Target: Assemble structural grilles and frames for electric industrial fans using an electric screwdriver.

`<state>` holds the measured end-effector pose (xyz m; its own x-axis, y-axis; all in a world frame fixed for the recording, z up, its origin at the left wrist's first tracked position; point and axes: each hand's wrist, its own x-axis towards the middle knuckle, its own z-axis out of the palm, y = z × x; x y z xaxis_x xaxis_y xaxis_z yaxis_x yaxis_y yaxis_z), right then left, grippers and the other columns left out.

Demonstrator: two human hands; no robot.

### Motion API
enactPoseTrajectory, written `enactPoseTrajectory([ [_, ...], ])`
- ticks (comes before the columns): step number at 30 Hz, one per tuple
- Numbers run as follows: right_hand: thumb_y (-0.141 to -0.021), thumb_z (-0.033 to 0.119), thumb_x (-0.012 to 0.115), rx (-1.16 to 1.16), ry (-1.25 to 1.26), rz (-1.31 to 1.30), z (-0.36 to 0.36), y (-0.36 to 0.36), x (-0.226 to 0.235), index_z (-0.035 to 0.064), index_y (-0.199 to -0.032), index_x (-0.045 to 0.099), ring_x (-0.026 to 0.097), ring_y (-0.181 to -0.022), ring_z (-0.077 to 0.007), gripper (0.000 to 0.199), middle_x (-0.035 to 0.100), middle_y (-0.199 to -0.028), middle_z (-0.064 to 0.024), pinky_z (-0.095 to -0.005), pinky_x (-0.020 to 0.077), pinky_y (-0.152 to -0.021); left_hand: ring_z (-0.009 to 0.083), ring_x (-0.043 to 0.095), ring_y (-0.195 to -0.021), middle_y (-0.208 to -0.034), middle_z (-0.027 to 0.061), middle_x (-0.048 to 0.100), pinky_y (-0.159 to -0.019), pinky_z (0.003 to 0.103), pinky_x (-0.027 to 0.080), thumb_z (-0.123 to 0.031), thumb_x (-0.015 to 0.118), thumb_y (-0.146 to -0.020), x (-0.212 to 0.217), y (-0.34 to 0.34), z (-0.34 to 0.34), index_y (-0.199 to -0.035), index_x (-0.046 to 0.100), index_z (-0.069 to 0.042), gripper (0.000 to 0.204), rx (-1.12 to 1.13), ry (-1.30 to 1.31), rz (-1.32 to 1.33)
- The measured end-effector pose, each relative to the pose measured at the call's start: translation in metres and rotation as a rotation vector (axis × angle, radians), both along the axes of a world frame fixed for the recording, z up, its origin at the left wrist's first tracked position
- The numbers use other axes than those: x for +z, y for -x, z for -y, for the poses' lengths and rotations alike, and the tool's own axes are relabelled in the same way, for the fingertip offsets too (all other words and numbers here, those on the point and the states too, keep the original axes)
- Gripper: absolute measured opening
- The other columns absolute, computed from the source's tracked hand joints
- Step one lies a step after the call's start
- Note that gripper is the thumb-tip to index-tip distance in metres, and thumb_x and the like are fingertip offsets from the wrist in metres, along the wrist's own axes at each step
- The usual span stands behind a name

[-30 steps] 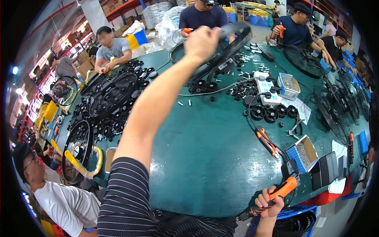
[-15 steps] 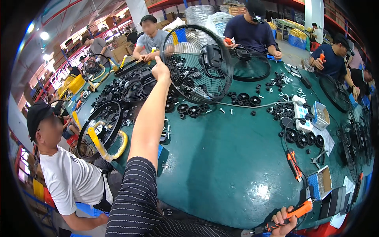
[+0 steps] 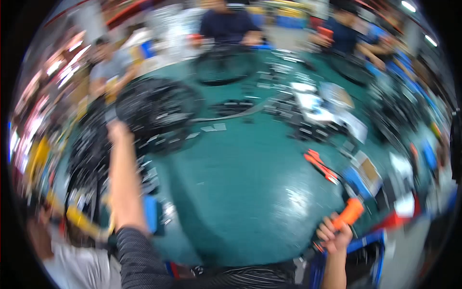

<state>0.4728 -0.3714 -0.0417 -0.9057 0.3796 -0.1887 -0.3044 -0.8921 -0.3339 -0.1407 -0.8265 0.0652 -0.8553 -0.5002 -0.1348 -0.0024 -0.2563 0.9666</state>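
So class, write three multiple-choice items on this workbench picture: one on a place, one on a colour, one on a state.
1. Where is the left hand?
A. at the black fan grille
B. on the red pliers
C. in a box
2. What colour is the tool handle in the right hand?
A. blue
B. orange
C. white
3. How is the right hand?
A. open flat
B. closed round the tool
C. out of view

A: it reaches the black fan grille. B: the orange-handled tool shows it. B: fingers wrap the handle.
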Motion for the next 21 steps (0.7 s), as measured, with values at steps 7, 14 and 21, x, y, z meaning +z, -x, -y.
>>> enactPoseTrajectory([
  [7,-0.094,0.038,0.062,-0.371,-0.531,0.158,-0.019,-0.045,0.081,0.001,-0.11,0.054,0.059,-0.066,-0.0196,0.041,0.059,-0.079,-0.0093,-0.0361,0.0506,-0.063,0.024,0.063,-0.099,-0.119,0.0067,0.065,-0.087,0.04,0.052,-0.052,0.051,-0.094,0.0,0.047,0.072,-0.132,0.056,-0.01,0.058,-0.585,-0.066,0.301],
  [14,-0.082,0.042,0.075,-0.403,-1.708,1.033,-0.03,-0.052,0.142,0.0007,-0.106,0.059,0.067,-0.081,-0.0298,0.05,0.063,-0.085,-0.0107,-0.0399,0.0547,-0.071,0.0247,0.05,-0.125,-0.137,0.0085,0.054,-0.104,0.041,0.038,-0.038,0.061,-0.092,0.013,-0.047,0.023,-0.138,0.05,-0.005,0.058,-0.57,0.412,-0.092],
  [21,-0.074,0.048,0.078,-0.166,-2.145,1.218,-0.011,0.001,0.062,-0.0009,-0.103,0.061,0.066,-0.091,-0.0357,0.059,0.056,-0.107,-0.0206,-0.044,0.0571,-0.072,0.0276,0.057,-0.119,-0.131,0.0143,0.059,-0.103,0.043,0.04,-0.011,0.071,-0.079,0.046,-0.328,-0.088,-0.111,0.061,-0.002,0.034,-1.085,1.262,-0.901],
])
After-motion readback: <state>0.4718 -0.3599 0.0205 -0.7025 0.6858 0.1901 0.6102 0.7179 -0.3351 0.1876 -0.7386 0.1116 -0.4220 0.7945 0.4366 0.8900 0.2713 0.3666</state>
